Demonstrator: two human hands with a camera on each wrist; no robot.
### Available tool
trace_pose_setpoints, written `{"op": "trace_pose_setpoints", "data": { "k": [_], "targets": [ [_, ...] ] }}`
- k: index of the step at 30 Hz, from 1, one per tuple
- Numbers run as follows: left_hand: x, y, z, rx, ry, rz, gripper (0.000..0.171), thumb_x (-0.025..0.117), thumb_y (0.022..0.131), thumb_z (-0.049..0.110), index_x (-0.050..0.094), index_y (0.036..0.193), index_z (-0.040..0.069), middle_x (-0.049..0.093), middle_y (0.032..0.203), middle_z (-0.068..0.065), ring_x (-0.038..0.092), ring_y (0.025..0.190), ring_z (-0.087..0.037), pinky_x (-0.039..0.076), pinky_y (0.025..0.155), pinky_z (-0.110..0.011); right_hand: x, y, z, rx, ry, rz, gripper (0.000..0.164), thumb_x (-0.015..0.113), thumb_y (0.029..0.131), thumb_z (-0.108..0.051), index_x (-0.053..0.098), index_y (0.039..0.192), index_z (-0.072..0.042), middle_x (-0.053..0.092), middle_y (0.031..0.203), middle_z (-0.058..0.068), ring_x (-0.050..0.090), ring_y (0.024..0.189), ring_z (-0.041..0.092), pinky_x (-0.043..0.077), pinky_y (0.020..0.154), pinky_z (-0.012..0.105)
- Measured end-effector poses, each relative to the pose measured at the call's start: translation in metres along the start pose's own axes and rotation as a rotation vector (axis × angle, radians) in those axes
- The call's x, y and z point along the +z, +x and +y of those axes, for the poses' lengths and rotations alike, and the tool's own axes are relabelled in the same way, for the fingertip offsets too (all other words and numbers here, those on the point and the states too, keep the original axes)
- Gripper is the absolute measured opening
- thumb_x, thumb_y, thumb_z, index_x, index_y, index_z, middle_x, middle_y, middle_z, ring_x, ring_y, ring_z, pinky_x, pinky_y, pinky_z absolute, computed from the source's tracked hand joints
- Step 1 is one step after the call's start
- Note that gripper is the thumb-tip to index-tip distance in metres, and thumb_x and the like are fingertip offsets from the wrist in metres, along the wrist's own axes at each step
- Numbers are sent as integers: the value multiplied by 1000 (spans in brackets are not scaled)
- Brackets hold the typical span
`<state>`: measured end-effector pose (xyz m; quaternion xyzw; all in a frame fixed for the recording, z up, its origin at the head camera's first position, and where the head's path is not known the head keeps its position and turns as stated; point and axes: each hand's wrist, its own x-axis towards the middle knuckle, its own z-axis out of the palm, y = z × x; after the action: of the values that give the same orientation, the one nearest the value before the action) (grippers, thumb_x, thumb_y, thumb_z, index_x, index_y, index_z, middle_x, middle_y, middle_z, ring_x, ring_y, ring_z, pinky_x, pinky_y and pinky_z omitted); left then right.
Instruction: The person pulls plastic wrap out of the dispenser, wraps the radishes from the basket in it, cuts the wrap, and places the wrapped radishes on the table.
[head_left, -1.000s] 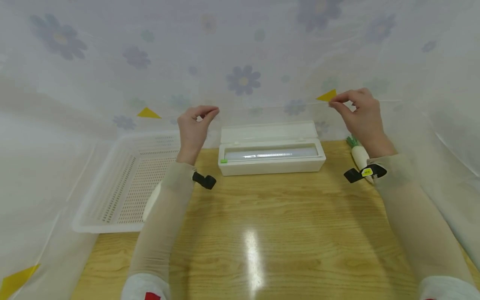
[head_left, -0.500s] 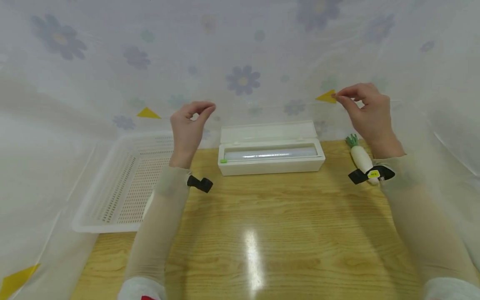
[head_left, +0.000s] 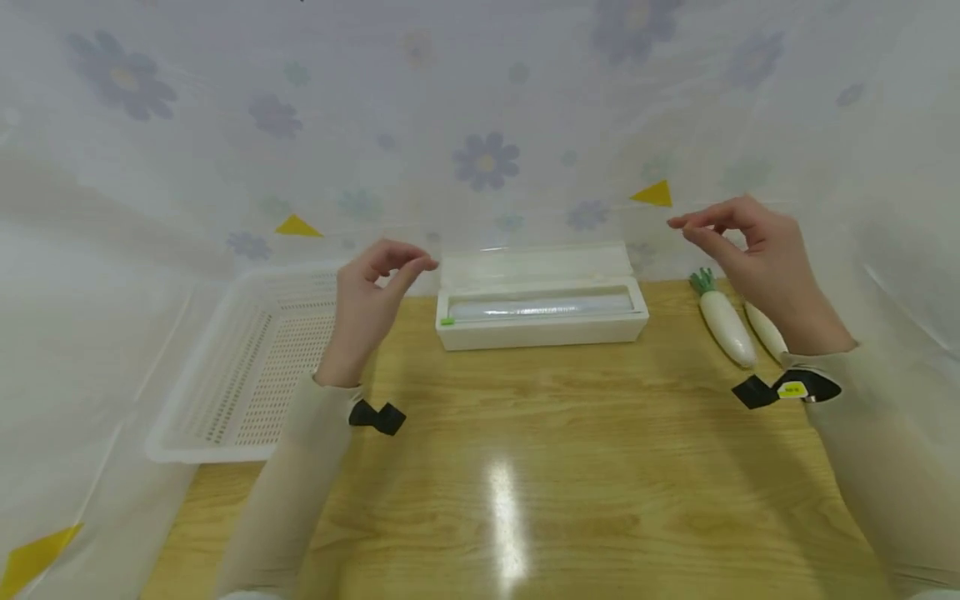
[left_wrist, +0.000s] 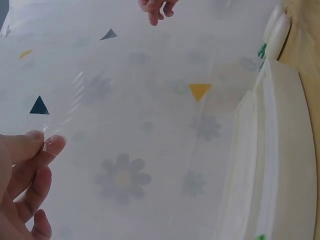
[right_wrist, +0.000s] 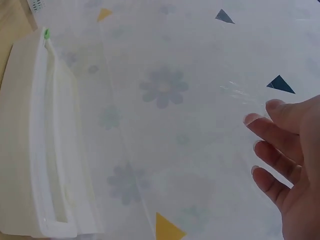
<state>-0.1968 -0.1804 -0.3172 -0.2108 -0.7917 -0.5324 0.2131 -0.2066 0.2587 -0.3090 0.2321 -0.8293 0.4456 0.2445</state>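
**Both hands pinch clear plastic film above a wood-grain worktop**

Left hand (head_left: 367, 296): thumb and index finger pinch transparent, shiny plastic film (left_wrist: 77, 94); its other fingers curl loosely. Right hand (head_left: 772, 271): thumb and index tips close together, pinching the film too; glints show just beside the tips. Film is in the air, beyond and above the box; outline too clear to trace.

Box: long white rectangular box (head_left: 543, 336), at back centre of worktop, between the hands. Lid (head_left: 536, 265) raised at the rear. Shiny film roll (head_left: 540, 307) lies inside. Small green tab (head_left: 447, 322) at front left corner.

Surface: yellowish-brown wood-grain worktop (head_left: 615, 467), glossy, one bright streak of reflected light near the middle, soft arm shadows both sides.

Left: white perforated plastic basket (head_left: 213, 457), partly behind the left arm. Right: two white radishes with green tops, side by side; nearer one (head_left: 726, 329) fully visible, other (head_left: 767, 329) partly behind the right hand.

Room: translucent whitish sheeting (head_left: 360, 50) at back and sides, faded purple-blue and green flowers printed on it, plus yellow triangles (head_left: 654, 194) and dark triangles (left_wrist: 39, 106). Lighting dull and even.
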Motion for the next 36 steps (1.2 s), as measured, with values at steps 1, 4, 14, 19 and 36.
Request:
{"op": "trace_pose_setpoints", "data": {
  "k": [1,4,14,19,36],
  "targets": [
    [-1,-4,1,-4,-14,-17,15,71,101,20,76,106,6,78,101,-3,69,95,-11,42,81,-30,-2,-4,-1,5,21,-21,9,67,100,1,71,107,4,76,108,-15,65,102,6,45,87,16],
    [-5,-14,2,-12,-68,-72,12,71,101,12,75,106,3,78,99,-5,70,95,-13,47,88,-32,-6,-16,-5,42,93,-92,8,65,100,5,69,106,6,78,105,-7,67,106,8,47,86,16],
    [-14,-60,-4,-9,-96,-299,9,69,99,1,75,105,2,79,99,-5,71,94,-14,53,83,-28,-11,-61,2,-98,41,-279,22,67,93,14,72,103,-5,78,96,-4,69,94,2,47,77,14],
    [-13,-87,-18,19,-89,-468,14,68,99,-1,76,105,8,78,100,-3,71,90,-16,54,75,-28,-8,-81,7,-126,56,-390,36,68,88,19,70,104,-12,76,95,-6,70,96,1,47,73,14],
    [21,-158,-72,116,251,-755,9,75,96,14,77,103,17,73,97,9,61,89,-3,54,82,-25,30,-149,46,-46,19,-621,30,71,96,2,68,106,-26,73,95,-11,64,84,3,52,70,23]
  ]
}}
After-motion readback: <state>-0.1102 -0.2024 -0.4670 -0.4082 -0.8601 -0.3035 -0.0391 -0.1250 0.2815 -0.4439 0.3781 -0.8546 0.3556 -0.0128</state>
